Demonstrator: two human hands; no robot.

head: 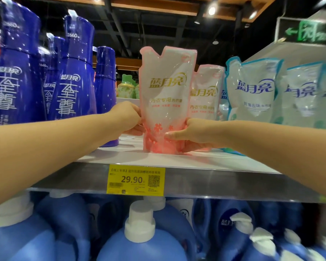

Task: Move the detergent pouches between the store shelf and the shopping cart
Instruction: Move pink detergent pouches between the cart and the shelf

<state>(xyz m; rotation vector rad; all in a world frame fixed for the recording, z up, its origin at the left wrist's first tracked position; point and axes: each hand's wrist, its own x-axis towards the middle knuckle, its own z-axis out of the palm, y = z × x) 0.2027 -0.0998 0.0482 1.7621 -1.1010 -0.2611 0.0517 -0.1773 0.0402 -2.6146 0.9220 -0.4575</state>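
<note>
A pink-and-white detergent pouch (166, 95) stands upright on the white store shelf (196, 161), near its front edge. My left hand (127, 117) grips the pouch's lower left side. My right hand (192, 133) holds its lower right side, thumb across the front. A second pink pouch (205, 91) stands just behind and to the right. Light blue-and-white pouches (252, 87) fill the shelf further right. The shopping cart is out of view.
Tall dark blue bottles (73, 76) stand close on the left of the same shelf. A yellow price tag (135, 178) reading 29.90 hangs on the shelf's front rail. Large blue jugs with white caps (139, 232) line the shelf below.
</note>
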